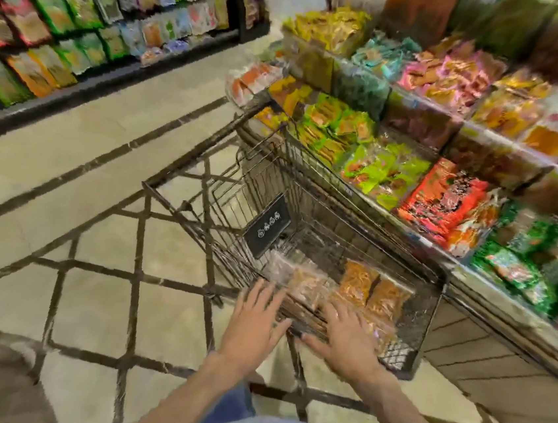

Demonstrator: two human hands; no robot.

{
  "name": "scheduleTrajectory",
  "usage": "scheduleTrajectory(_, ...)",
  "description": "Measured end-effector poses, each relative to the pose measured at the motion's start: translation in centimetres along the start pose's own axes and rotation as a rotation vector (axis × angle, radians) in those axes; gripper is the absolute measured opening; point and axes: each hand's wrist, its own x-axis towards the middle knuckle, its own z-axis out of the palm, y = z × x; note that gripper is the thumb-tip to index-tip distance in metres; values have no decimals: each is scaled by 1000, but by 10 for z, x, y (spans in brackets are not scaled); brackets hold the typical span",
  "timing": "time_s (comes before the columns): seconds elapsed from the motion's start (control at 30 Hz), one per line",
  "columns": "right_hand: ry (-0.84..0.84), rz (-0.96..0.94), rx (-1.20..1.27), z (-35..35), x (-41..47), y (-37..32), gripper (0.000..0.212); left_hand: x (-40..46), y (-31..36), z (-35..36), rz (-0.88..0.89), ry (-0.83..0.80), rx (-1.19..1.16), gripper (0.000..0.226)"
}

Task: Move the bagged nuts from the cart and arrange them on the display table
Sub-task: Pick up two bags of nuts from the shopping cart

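The picture is smeared by motion, so fine detail is lost. A dark wire cart (273,190) stands on the pale tiled floor (66,189), its right side close against the display table (484,339), which runs from near right to far centre. In the near end of the cart's basket lie the bagged nuts (371,290): two clear bags of orange-brown contents side by side on the right, and paler bags just to their left. Both of the person's hands reach forward over the near rim of the cart. The left hand (253,325) is spread flat with fingers apart, holding nothing, at the rim's left part. The right hand (346,342) is likewise open and splayed, lying over the near edge of the bags; whether it touches them cannot be told through the blur. A black placard (267,225) with small white marks hangs on the cart's left wall. The display table is tiered and crowded with bright packets (389,167) in green, red, yellow and pink. Across the aisle at far left, a dark shelf unit (113,66) carries rows of more coloured bags, all tilted.
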Motion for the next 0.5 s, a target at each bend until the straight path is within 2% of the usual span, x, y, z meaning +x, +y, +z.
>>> scheduleTrajectory(0.13,34,144,66,-9,37,-26,84,56,-38,-29,120,-101,-17,66)
scheduleTrajectory(0.27,6,307,97,-16,74,-40,88,120,-70,-37,156,-182,-51,66)
scheduleTrajectory(0.4,-7,365,145,-12,112,-39,89,176,-86,-27,163,-247,-48,67)
scheduleTrajectory(0.5,-46,375,180,0,144,-28,88,218,-92,-2,110,-371,-77,67)
